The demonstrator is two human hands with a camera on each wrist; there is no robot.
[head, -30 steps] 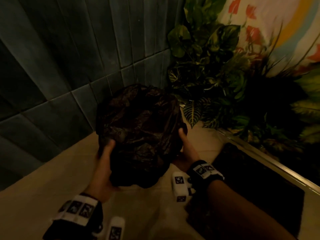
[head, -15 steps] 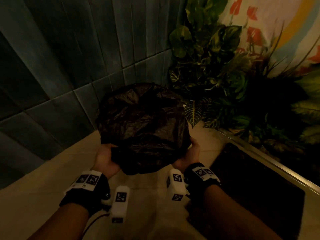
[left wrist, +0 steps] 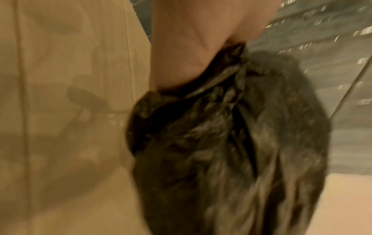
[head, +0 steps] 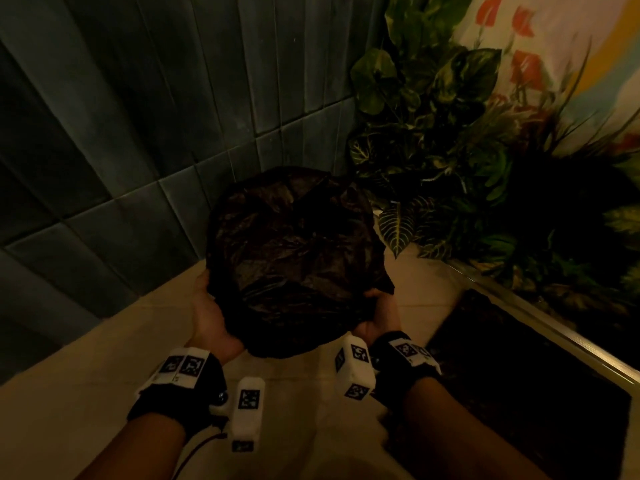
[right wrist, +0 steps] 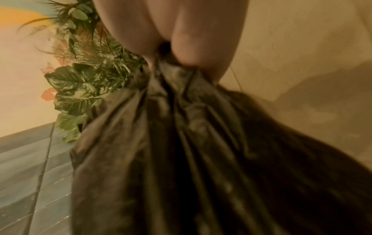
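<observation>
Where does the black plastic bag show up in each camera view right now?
Head: black plastic bag at centre, gripped by left hand and right hand.
Left wrist: bag centre to lower right.
Right wrist: bag lower centre, below the right hand.
Shared landmark: grey tiled wall, in all three.

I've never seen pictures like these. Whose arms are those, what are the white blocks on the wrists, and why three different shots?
No machine here: a person works with two bare hands. Each wrist wears a band with white marker blocks and films too. The wide picture comes from a camera on the head, looking down; the other two look along each hand. The left hand and the right hand each grip the edge of a crumpled black plastic bag; the right wrist view shows fingers pinching gathered plastic. Below is a beige tiled floor, with a dark patch, perhaps a mat, at the right, leafy plants in the corner and a grey tiled wall behind.
</observation>
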